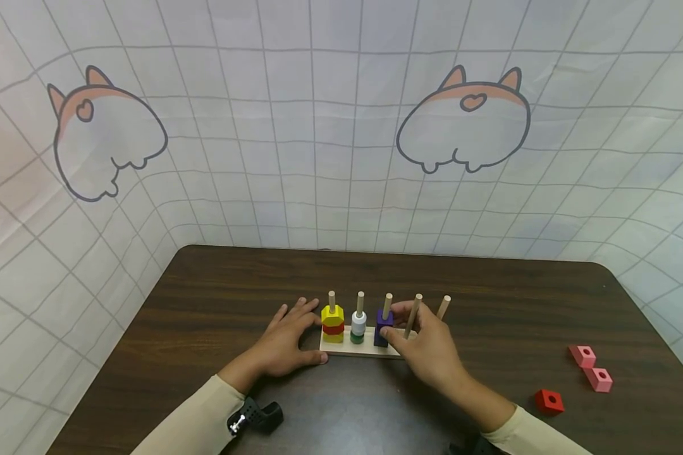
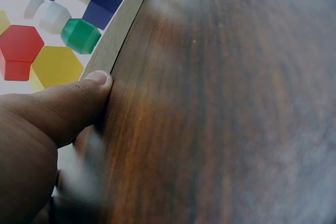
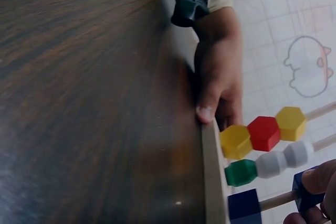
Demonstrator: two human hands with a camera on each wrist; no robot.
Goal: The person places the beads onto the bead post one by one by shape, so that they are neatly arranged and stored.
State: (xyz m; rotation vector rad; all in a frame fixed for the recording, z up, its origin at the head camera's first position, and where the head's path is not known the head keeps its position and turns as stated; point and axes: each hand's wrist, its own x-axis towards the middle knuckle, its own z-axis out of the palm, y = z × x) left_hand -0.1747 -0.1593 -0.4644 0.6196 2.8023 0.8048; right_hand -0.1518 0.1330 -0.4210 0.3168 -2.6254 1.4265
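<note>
A wooden peg board (image 1: 370,354) stands on the dark table, with several upright pegs. My right hand (image 1: 432,354) pinches a dark blue square block (image 3: 302,191) partway up the third peg. Below that, at the peg's foot, sits another dark blue block (image 3: 244,206), a gap between the two. My left hand (image 1: 284,344) lies at the board's left end, its thumb (image 2: 97,80) touching the front edge and its fingers spread. Beside it, the first peg carries yellow, red (image 2: 21,51) and yellow hexagonal beads. The second holds a green bead (image 2: 81,36) under two white ones.
Two bare pegs, the fourth (image 1: 413,316) and the fifth (image 1: 443,308), rise at the board's right. Farther right on the table lie a red block (image 1: 549,402) and two pink blocks (image 1: 600,380). A grid-patterned cloth (image 1: 336,145) hangs behind the table.
</note>
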